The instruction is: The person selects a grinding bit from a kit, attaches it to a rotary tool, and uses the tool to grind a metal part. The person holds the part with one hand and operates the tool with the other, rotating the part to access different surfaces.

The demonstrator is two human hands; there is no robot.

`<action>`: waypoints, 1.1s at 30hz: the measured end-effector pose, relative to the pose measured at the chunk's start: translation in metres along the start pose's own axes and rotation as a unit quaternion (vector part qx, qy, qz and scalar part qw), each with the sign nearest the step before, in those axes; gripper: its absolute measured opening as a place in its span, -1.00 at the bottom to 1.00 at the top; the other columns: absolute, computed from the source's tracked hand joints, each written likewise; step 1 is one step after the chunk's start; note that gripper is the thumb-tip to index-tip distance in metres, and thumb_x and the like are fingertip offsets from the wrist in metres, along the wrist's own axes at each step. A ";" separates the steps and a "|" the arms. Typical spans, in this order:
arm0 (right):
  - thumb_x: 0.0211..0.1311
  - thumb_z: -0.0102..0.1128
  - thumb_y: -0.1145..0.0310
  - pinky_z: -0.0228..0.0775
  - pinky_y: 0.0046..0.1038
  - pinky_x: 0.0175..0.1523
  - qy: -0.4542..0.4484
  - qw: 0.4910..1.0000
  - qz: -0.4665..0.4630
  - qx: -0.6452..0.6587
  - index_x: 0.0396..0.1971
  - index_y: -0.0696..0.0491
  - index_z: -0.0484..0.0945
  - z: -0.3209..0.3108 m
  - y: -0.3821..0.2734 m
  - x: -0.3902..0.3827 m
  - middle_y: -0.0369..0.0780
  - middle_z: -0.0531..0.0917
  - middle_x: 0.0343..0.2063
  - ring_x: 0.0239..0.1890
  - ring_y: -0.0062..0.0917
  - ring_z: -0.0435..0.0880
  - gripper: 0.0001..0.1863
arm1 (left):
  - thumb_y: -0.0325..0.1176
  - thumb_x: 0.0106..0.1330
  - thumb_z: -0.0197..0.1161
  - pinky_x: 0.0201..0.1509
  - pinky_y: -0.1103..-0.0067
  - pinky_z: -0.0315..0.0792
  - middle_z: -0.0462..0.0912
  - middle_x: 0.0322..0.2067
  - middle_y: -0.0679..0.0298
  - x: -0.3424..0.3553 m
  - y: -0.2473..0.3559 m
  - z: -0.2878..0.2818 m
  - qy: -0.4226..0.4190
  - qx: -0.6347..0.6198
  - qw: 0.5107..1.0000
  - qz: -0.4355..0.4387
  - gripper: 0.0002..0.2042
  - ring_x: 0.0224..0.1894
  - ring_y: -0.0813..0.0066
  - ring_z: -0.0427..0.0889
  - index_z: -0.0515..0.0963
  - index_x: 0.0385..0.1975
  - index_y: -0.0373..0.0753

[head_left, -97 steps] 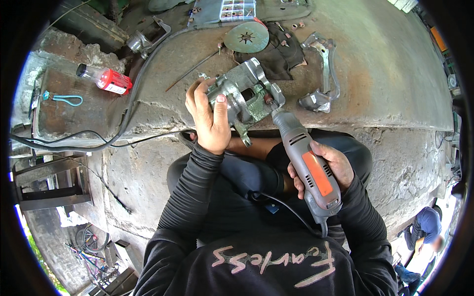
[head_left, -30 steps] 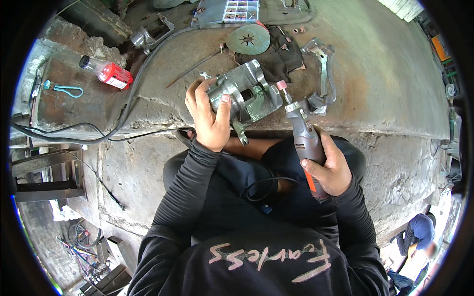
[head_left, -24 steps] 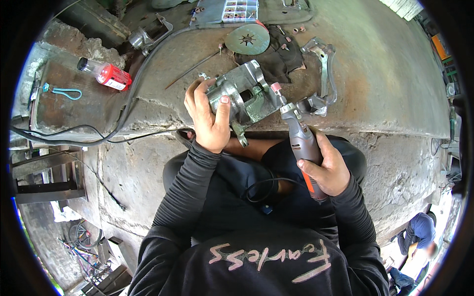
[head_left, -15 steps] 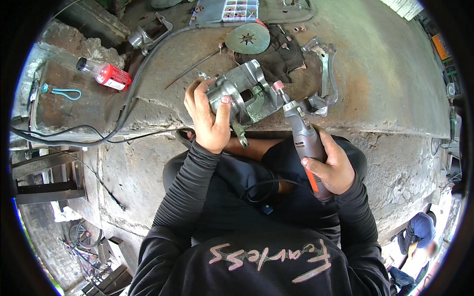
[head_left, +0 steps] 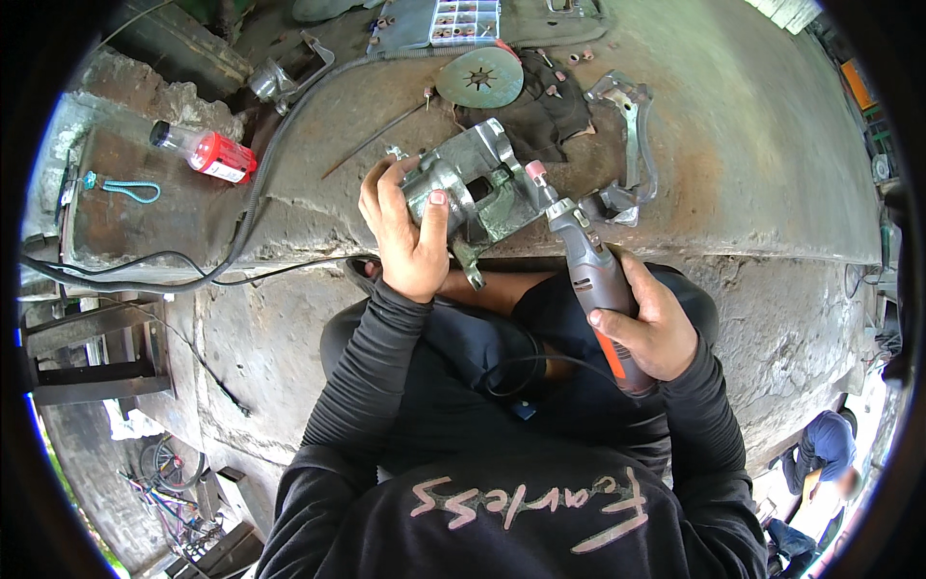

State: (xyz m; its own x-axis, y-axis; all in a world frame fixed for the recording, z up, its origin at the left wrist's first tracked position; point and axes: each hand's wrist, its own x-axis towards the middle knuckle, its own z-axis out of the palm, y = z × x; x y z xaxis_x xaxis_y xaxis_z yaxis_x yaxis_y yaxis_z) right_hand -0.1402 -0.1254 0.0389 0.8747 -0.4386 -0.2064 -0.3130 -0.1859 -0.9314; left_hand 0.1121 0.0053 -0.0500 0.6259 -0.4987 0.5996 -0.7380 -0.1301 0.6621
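My left hand (head_left: 410,232) is wrapped round the left end of a greenish-silver metal caliper housing (head_left: 487,207), held at the edge of the stained concrete work surface (head_left: 752,193). My right hand (head_left: 651,323) grips a grey-and-orange rotary tool (head_left: 593,270), thumb across its body. The tool points up-left, and its small pink abrasive bit (head_left: 536,172) is at the housing's right-hand end; whether it touches the metal I cannot tell. The tool's black cord loops over my lap.
Behind lie a parts box (head_left: 463,21), a round metal disc (head_left: 477,79), dark cloth (head_left: 564,121) and a metal bracket (head_left: 632,135). A red-topped clear bottle (head_left: 203,150) and cables (head_left: 174,283) are at left. Another person (head_left: 825,454) is at lower right.
Since the earliest frame, the tool has turned in my right hand and its bit has come out from the housing's recess. Lately it has shifted slightly left, towards the housing.
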 end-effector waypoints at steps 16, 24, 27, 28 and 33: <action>0.20 0.27 0.24 0.39 -0.40 0.06 -0.063 0.997 0.038 -0.036 0.21 0.25 0.27 -0.016 -0.009 -0.001 -0.01 0.59 -0.19 -0.14 -0.39 0.57 -0.34 | -0.41 0.25 0.20 0.31 0.20 0.13 0.36 0.12 -0.05 0.000 0.001 0.000 0.000 0.008 1.000 0.002 -0.59 0.16 -0.02 0.31 0.40 0.11 -0.29; 0.17 0.28 0.35 0.36 -0.41 0.17 0.029 0.999 0.018 0.025 0.30 0.25 0.20 0.004 0.005 -0.018 -0.02 0.60 -0.06 -0.02 -0.38 0.61 -0.28 | -0.40 0.26 0.20 0.30 0.21 0.13 0.36 0.11 -0.06 0.000 0.001 0.001 0.000 -0.001 1.000 -0.004 -0.59 0.16 -0.02 0.31 0.39 0.11 -0.30; 0.17 0.28 0.36 0.36 -0.40 0.18 0.025 0.999 0.016 0.015 0.31 0.24 0.19 0.008 0.009 -0.015 0.00 0.60 -0.05 0.00 -0.35 0.62 -0.27 | -0.40 0.27 0.19 0.30 0.21 0.13 0.36 0.11 -0.06 0.000 0.001 0.000 0.000 0.003 1.000 0.000 -0.59 0.15 -0.02 0.31 0.39 0.11 -0.30; 0.17 0.28 0.36 0.36 -0.40 0.18 0.024 1.000 0.007 0.009 0.31 0.24 0.19 0.009 0.010 -0.013 0.00 0.60 -0.05 0.00 -0.33 0.62 -0.27 | -0.39 0.27 0.19 0.30 0.21 0.13 0.36 0.11 -0.06 0.000 0.002 0.000 0.000 0.007 1.000 0.002 -0.60 0.15 -0.02 0.31 0.39 0.11 -0.30; 0.17 0.28 0.34 0.38 -0.38 0.17 0.025 1.000 -0.010 -0.017 0.31 0.22 0.19 0.010 0.011 -0.009 0.02 0.61 -0.06 0.01 -0.23 0.65 -0.27 | -0.40 0.27 0.18 0.30 0.21 0.13 0.36 0.11 -0.05 0.000 0.001 0.000 -0.001 0.005 1.000 0.001 -0.60 0.15 -0.02 0.31 0.39 0.11 -0.30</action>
State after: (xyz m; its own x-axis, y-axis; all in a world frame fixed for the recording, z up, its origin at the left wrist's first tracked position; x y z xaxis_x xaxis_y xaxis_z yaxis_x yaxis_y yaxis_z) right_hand -0.1479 -0.1149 0.0279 0.8617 -0.4771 -0.1728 -0.3095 -0.2242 -0.9241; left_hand 0.1108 0.0053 -0.0493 0.6236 -0.5006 0.6004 -0.7420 -0.1372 0.6562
